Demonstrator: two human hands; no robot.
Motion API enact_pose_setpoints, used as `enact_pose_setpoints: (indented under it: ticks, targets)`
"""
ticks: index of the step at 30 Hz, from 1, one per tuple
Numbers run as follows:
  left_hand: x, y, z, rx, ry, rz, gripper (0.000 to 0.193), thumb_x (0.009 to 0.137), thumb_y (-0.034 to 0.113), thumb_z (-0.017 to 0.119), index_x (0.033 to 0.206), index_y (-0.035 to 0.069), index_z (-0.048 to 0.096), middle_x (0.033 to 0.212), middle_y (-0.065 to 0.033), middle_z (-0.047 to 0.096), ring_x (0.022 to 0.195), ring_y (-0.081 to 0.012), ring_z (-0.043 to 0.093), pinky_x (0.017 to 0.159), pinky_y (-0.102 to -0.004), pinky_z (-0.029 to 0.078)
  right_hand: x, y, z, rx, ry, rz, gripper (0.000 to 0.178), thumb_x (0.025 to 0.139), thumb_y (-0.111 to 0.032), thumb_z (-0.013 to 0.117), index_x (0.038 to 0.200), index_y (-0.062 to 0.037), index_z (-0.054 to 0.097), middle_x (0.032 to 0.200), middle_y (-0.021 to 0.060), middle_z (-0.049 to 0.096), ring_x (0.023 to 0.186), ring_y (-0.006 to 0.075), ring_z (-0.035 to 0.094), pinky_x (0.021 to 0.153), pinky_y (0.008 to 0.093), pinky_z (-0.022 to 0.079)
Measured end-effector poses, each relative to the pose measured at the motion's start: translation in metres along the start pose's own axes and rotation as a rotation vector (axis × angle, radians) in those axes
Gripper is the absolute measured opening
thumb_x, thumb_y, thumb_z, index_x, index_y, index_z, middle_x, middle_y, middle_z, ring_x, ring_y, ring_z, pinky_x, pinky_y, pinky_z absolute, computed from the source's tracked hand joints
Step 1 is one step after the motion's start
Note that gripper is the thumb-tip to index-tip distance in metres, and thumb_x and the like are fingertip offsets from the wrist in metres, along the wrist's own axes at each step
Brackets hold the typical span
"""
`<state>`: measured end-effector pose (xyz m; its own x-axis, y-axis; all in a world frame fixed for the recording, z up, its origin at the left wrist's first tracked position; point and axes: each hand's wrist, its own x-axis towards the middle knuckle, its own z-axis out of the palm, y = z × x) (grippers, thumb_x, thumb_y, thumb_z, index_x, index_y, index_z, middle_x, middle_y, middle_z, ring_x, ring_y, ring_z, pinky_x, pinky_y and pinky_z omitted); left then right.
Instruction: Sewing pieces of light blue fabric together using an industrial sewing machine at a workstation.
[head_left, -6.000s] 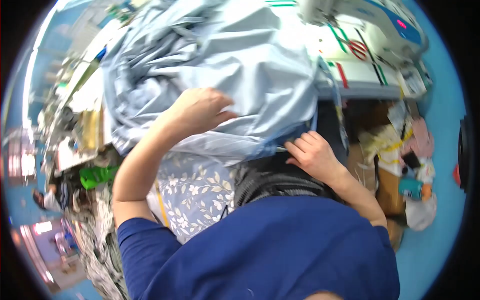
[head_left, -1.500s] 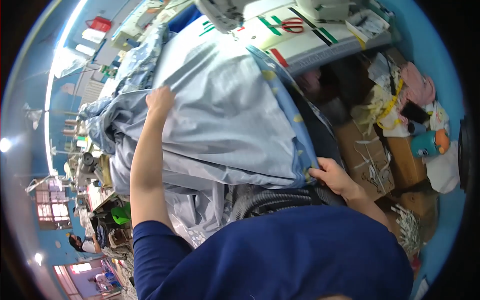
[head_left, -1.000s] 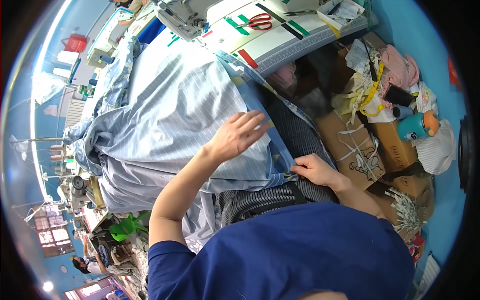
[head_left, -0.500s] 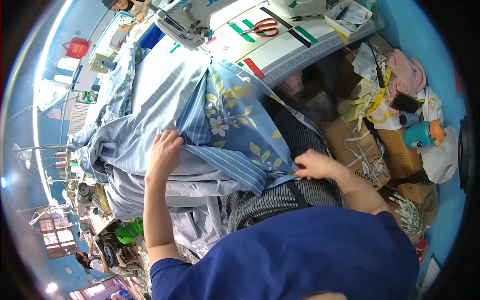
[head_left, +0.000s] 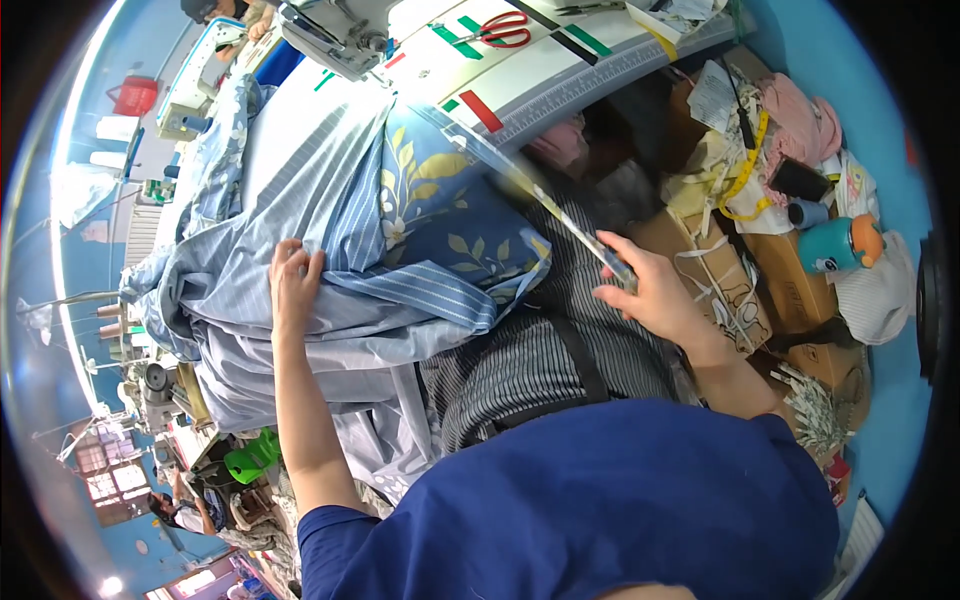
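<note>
A large light-blue striped fabric (head_left: 300,200) lies heaped over the white sewing table (head_left: 560,70) and my lap. A turned-over part shows dark blue cloth with yellow leaves (head_left: 440,210). My left hand (head_left: 295,285) grips a fold of the striped fabric at the heap's left side. My right hand (head_left: 655,295) is raised over my striped dark apron (head_left: 540,360). It pinches a narrow, blurred edge strip of the fabric (head_left: 530,190) that runs taut up toward the table.
Red scissors (head_left: 500,28) lie on the table and a sewing machine (head_left: 330,35) stands at its back. On the right are cardboard boxes (head_left: 720,275), a teal bottle (head_left: 835,248), pink cloth (head_left: 800,120) and a yellow tape measure (head_left: 745,165). More sewing stations stand far left.
The fabric has been turned so that its dark floral side shows. My left hand moved onto the fold at the left. My right hand lifted the edge strip up and to the right.
</note>
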<state>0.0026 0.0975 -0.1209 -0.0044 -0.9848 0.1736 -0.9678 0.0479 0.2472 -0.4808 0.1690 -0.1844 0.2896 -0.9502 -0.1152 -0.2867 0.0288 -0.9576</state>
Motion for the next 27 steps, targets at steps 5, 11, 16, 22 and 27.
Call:
enact_pose_setpoints:
  ticks: [5, 11, 16, 22, 27]
  targets:
    - [0.001, 0.019, 0.010, 0.310, 0.087, -0.014, 0.019, 0.084, 0.018, 0.066, 0.077, 0.001, 0.065, 0.106, -0.0142, 0.062, 0.100, -0.0326, 0.058, 0.087, -0.0433, 0.045, -0.049, 0.037, -0.010, -0.505, 0.415, -0.360, 0.023, 0.083, -0.001, 0.067, 0.105, 0.0033, 0.060, 0.090, 0.0100, 0.058, 0.063, 0.0143, 0.058, 0.053, 0.0288, 0.048]
    - [-0.017, 0.128, 0.015, 0.210, 0.465, 0.355, 0.016, 0.081, 0.011, 0.066, 0.096, 0.004, 0.065, 0.101, -0.0115, 0.063, 0.095, -0.0279, 0.060, 0.083, -0.0407, 0.047, -0.097, 0.037, -0.032, -0.290, 0.211, -0.091, 0.010, 0.083, -0.003, 0.066, 0.091, 0.0037, 0.064, 0.084, 0.0106, 0.059, 0.071, 0.0202, 0.060, 0.063, 0.0342, 0.048]
    - [-0.072, 0.265, 0.059, -0.110, 0.274, 1.005, 0.037, 0.070, 0.003, 0.068, 0.107, 0.001, 0.064, 0.100, -0.0120, 0.062, 0.093, -0.0264, 0.062, 0.079, -0.0352, 0.052, -0.104, -0.013, -0.052, 0.001, -0.241, -0.257, 0.011, 0.081, -0.007, 0.070, 0.083, 0.0030, 0.066, 0.079, 0.0109, 0.060, 0.072, 0.0239, 0.060, 0.066, 0.0360, 0.047]
    - [-0.088, 0.265, 0.034, -0.101, 0.381, 1.102, 0.033, 0.064, 0.002, 0.068, 0.096, -0.006, 0.066, 0.093, -0.0118, 0.061, 0.086, -0.0234, 0.063, 0.072, -0.0318, 0.054, -0.074, -0.023, -0.038, 0.273, -0.638, -0.677, 0.015, 0.080, -0.012, 0.073, 0.084, 0.0010, 0.067, 0.082, 0.0113, 0.063, 0.078, 0.0251, 0.060, 0.070, 0.0336, 0.049]
    - [-0.106, 0.250, 0.015, -0.074, 0.388, 1.089, 0.030, 0.063, 0.000, 0.070, 0.092, -0.006, 0.067, 0.089, -0.0125, 0.062, 0.080, -0.0245, 0.064, 0.067, -0.0326, 0.055, 0.032, 0.041, 0.008, -0.516, -0.045, -0.599, 0.029, 0.078, -0.011, 0.070, 0.107, -0.0080, 0.066, 0.103, 0.0062, 0.059, 0.098, 0.0256, 0.056, 0.081, 0.0332, 0.049]
